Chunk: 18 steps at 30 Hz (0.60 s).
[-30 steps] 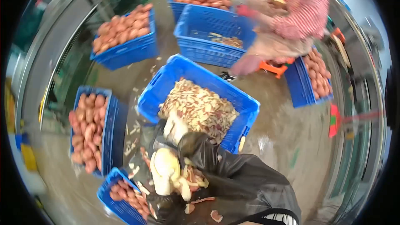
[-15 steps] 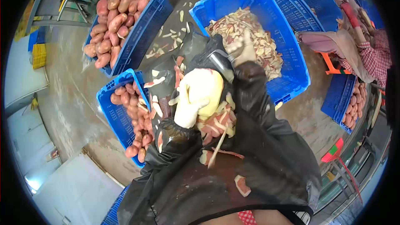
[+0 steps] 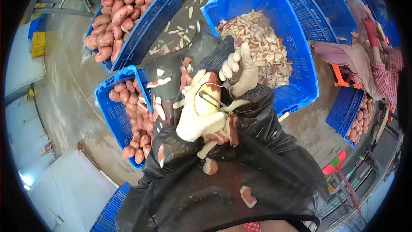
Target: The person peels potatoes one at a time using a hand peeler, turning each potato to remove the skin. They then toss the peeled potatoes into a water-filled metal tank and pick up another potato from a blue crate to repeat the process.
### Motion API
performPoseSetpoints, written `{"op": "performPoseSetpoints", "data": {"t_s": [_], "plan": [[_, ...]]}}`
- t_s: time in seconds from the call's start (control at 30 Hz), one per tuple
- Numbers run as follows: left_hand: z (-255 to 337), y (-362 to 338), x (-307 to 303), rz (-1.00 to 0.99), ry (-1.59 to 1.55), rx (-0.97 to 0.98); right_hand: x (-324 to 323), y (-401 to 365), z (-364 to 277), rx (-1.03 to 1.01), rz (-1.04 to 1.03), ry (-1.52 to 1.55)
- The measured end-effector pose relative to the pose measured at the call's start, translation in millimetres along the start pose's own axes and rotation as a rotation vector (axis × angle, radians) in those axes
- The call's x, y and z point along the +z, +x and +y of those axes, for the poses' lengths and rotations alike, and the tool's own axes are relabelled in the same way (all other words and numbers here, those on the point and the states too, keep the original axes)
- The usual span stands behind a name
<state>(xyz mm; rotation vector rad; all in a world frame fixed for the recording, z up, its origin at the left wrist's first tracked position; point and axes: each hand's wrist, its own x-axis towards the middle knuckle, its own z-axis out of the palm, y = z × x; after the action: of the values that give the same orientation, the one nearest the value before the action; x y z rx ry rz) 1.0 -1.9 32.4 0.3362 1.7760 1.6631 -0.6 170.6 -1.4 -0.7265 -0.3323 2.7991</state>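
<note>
A partly peeled potato (image 3: 206, 103) shows pale yellow flesh, with red skin left at its upper end. My left hand (image 3: 193, 118), in a white glove, is wrapped round it from the left. My right hand (image 3: 240, 68), gloved too, has its fingers closed on a metal peeler (image 3: 210, 97), whose looped frame lies over the potato's face. Strips of peel (image 3: 221, 135) are heaped on my lap just below the potato. Other scraps cling to the dark apron (image 3: 257, 167) and sleeves.
Blue crates of red potatoes (image 3: 122, 13) stand at the left, a smaller one (image 3: 139, 124) nearer. A blue crate (image 3: 302, 60) of peelings is beyond my right hand. At the right sits another person (image 3: 382, 77), near more crates.
My right hand has come back from over the peelings crate, bringing the peeler onto the potato. The potato has turned in my left hand, and its red-skinned end now shows.
</note>
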Motion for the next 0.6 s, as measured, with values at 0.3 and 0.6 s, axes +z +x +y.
{"op": "performPoseSetpoints", "data": {"t_s": [0.3, 0.6], "plan": [[-20.0, -4.3, 10.2, 0.050, -0.039, 0.049, -23.6, 20.8, -6.2, -0.063, -0.300, -0.031], [-10.9, 13.7, -9.3, -0.049, 0.150, 0.068, -27.5, 39.5, -18.1, -0.189, 0.228, -0.129]]}}
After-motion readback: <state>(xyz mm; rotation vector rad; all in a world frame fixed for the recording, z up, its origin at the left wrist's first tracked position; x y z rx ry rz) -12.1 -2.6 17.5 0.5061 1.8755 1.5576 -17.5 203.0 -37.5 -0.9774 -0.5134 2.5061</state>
